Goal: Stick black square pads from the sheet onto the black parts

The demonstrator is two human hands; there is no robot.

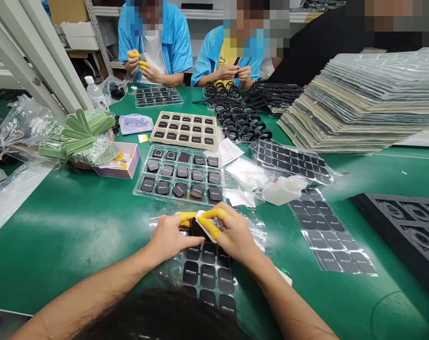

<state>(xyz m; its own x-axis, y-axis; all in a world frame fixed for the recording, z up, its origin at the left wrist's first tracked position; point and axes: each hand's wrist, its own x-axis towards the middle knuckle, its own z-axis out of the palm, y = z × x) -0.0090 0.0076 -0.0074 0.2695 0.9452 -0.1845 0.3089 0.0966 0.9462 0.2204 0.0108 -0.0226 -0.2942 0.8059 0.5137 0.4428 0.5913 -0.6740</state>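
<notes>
My left hand, with yellow finger cots, is closed around a small black square watch body. My right hand, also in yellow finger cots, pinches a folded white wipe against the watch body's side. Under both hands lies a sheet of black rounded-square HiFuture films. Just beyond is a clear plastic tray of black watch bodies, most with HiFuture on their faces and two showing round sensors. A white squeeze bottle lies beside white wipes.
Behind the clear tray sits a beige tray of black pieces. Green straps and a small box are on the left. More film sheets, a black foam tray and stacked sheets occupy the right. Two co-workers sit opposite.
</notes>
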